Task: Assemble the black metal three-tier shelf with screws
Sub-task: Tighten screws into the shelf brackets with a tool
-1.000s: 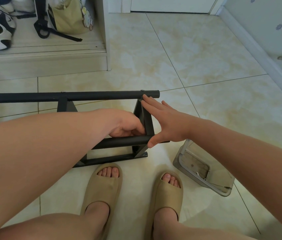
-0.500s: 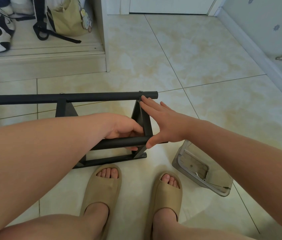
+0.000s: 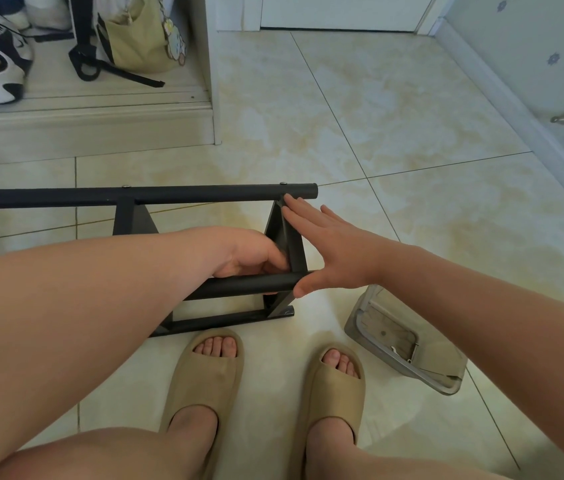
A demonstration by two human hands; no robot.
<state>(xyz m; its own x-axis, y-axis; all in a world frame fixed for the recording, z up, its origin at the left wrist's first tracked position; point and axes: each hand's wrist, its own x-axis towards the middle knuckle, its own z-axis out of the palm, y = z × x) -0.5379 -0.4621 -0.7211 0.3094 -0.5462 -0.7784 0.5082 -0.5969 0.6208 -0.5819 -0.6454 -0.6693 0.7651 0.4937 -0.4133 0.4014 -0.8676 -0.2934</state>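
- At 6 o'clock, closest to me, my slippers; at 4 o'clock, a clear tray with small hardware left in it, so I judge fastening is unfinished.
- At centre, the black shelf frame lies on the floor, partly built.
- My left hand is wrapped round its near tube; my right hand is flat, fingers straight, against the end bracket.
- I can't tell whether that joint is screwed.
- Toward 10 o'clock, the far tube carries two screw heads.
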